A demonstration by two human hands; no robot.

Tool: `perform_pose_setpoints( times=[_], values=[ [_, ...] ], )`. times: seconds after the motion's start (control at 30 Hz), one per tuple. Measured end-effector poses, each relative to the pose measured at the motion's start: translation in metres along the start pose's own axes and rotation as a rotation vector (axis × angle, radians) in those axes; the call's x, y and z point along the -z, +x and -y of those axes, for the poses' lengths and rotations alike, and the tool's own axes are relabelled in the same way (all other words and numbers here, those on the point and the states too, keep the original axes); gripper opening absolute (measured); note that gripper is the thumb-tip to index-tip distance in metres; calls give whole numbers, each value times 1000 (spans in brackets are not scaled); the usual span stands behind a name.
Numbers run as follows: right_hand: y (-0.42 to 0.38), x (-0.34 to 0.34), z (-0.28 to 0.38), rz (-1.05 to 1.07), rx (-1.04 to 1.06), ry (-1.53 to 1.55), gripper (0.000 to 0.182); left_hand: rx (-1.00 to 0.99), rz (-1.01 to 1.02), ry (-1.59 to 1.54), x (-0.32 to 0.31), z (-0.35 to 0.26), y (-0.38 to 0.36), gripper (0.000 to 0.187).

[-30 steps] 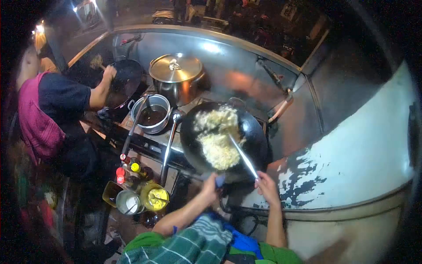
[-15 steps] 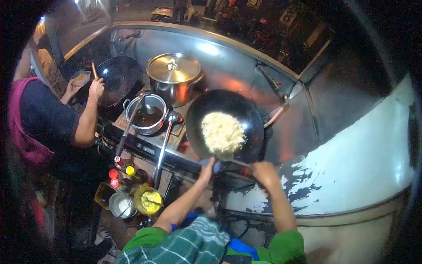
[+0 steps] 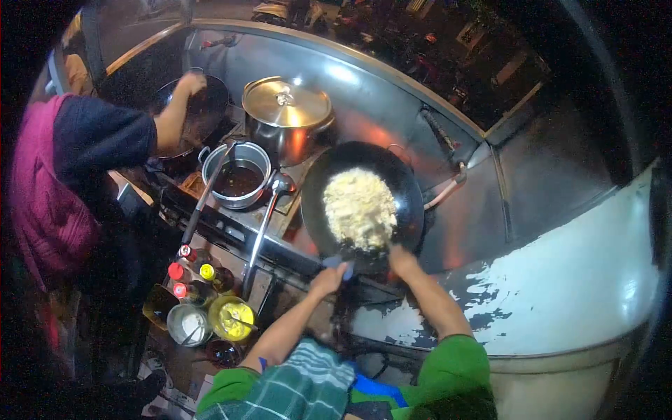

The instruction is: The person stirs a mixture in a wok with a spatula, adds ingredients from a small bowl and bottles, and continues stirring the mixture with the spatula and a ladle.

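A dark wok (image 3: 409, 175) holds a heap of pale yellow food (image 3: 357, 203). At the wok's near edge my left hand (image 3: 329, 278) is closed on a bluish cloth (image 3: 341, 266). My right hand (image 3: 402, 260) is closed near the wok's lower right rim, on the handle of a spatula whose blade is blurred at the food's lower edge. The green checked cloth (image 3: 308, 385) lies near my forearms at the bottom.
Left of the wok stand a lidded steel pot (image 3: 287, 105) and a smaller pot (image 3: 238, 199) of dark liquid. Ladles, bottles (image 3: 196, 290) and bowls of yellow (image 3: 234, 322) and white stuff are nearer. A co-worker (image 3: 98, 147) reaches over another wok (image 3: 217, 94) at left.
My right hand has moved left and up, closer to the wok, and the food is spread differently. The co-worker's arm has swung up over the far wok.
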State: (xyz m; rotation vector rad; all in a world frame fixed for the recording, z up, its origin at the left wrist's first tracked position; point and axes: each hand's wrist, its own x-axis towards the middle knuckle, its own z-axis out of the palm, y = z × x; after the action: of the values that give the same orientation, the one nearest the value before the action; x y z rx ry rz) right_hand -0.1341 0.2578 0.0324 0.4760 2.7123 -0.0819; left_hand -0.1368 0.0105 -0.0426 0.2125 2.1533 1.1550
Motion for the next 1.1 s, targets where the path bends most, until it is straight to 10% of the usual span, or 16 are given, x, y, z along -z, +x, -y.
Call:
perform_pose_setpoints(
  times=[0.13,0.23,0.33,0.47,0.63,0.7,0.8,0.87,0.93,1.1],
  values=[
    [-14,102,34,172,95,-138,23,-55,49,12,7,-5,-10,81],
    [-68,53,28,229,95,-12,26,11,-68,70,-6,5,-5,82],
    [-24,-23,22,95,8,53,27,-36,-76,-16,-5,8,3,84],
    [32,54,-5,-169,143,-233,25,-24,55,-30,4,4,-3,82],
    [-81,79,2,345,-95,-73,28,45,-26,-23,0,6,-3,76],
    [1,-102,-115,-752,129,-318,43,23,-2,-51,3,-1,-6,75],
    [-2,31,31,178,-188,255,46,3,77,-109,0,7,4,75],
    [7,63,38,45,-7,-57,34,13,69,-106,15,-12,-14,76],
    [-35,115,54,378,65,-103,43,98,-190,-127,-8,-3,-10,78],
    [-41,20,54,246,284,-356,50,24,-235,-235,-29,11,10,82]
  ],
)
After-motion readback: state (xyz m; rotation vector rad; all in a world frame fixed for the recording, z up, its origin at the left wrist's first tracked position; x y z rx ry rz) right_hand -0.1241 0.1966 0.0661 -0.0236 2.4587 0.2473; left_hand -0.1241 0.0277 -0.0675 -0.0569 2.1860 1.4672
